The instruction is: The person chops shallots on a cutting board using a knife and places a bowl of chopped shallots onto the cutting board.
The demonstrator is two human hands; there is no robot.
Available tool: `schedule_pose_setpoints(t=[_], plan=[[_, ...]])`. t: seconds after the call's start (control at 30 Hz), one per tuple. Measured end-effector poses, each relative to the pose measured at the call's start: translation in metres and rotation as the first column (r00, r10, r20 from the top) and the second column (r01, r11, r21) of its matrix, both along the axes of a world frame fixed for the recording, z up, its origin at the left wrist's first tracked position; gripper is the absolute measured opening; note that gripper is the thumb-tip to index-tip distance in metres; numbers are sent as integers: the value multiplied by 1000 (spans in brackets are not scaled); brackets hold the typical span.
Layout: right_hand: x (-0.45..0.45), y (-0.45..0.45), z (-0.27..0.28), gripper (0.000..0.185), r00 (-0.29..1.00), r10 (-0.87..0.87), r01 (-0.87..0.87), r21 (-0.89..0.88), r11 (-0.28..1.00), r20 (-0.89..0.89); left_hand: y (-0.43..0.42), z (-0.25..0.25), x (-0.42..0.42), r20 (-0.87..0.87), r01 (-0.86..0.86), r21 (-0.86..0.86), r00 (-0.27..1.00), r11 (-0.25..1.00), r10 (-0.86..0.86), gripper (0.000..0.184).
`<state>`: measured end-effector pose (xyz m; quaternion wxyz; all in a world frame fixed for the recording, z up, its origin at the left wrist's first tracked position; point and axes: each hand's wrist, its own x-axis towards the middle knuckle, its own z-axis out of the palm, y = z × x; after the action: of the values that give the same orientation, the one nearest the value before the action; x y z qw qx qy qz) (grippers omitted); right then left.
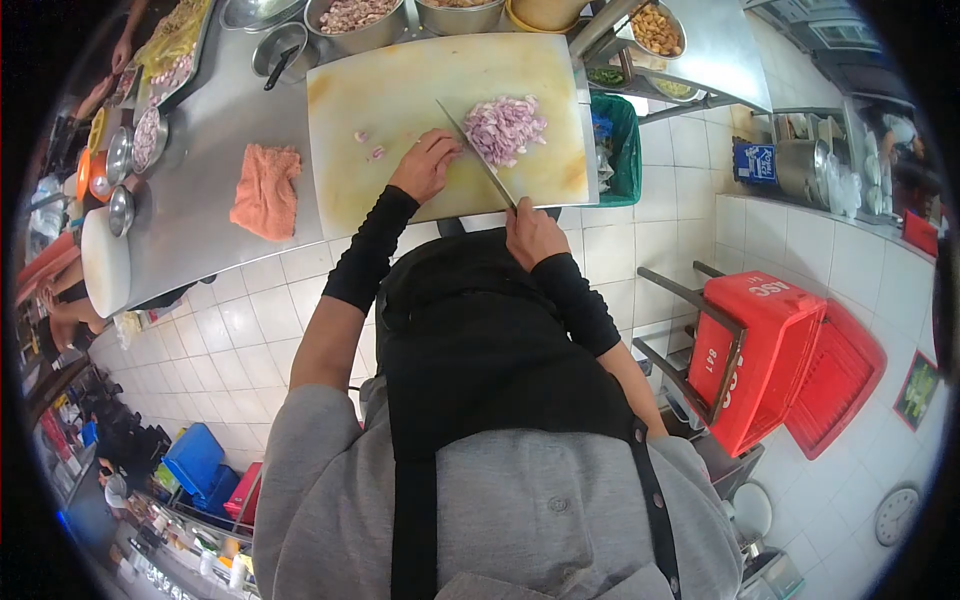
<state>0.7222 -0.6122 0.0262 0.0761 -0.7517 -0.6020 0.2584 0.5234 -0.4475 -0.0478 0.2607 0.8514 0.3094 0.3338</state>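
My right hand (535, 235) grips a kitchen knife (486, 166) by its handle at the near edge of the cutting board (400, 90). The blade slants away to the left across the board, along the left side of a heap of chopped purple onion (505, 128). Left of the blade is my left hand (425, 165), its fingers bent and drawn together close to the knife. Whatever lies under those fingertips is hidden. A few small onion bits (376, 153) are scattered on the board further left.
An orange cloth (266, 192) lies on the steel table (215, 130) left of the board. Bowls of food (352, 14) line the far side. A green bin (625, 150) stands right of the board, a red cooler box (750, 350) lower right. Other people work at far left.
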Motion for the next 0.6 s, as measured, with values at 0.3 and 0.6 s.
schedule_pose_setpoints(t=[0.3, 0.6], plan=[[2, 2, 31, 27, 999, 43, -41, -75, 996, 15, 6, -6, 1, -12, 57, 24, 998, 998, -57, 21], [-1, 6, 11, 28, 998, 49, -49, 2, 999, -34, 3, -10, -1, -37, 32, 5, 999, 999, -32, 22]])
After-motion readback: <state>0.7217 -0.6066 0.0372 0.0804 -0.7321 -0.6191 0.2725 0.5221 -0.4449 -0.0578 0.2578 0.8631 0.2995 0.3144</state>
